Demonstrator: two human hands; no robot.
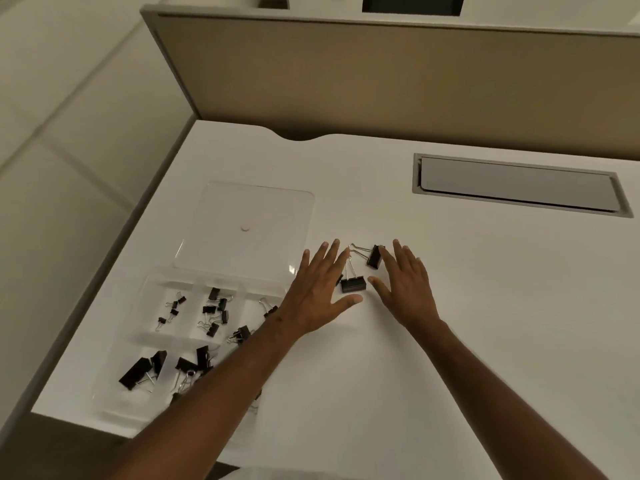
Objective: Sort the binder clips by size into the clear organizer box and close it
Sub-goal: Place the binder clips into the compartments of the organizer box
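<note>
Nearest the desk [450,341] edge, the big clips [138,372] are already dropped into the front compartments of the clear box [114,386], partly hidden by the left forearm. Just behind those, the tiny clips [172,310] are kept in the back-left cell and mid-size ones [215,313] in the next cell over. Two clips are left loose on the desk: one [353,284] is flanked by both thumbs, the other [374,257] is touched by the right fingertips [382,250]. Left hand [317,289] and right hand [403,289] are both spread flat, fingers straight, nothing gripped. The lid [242,209] is flipped open, laid flat behind the box. Farther back, a grey cable hatch [516,183] and a tan divider [381,71] can be seen.
</note>
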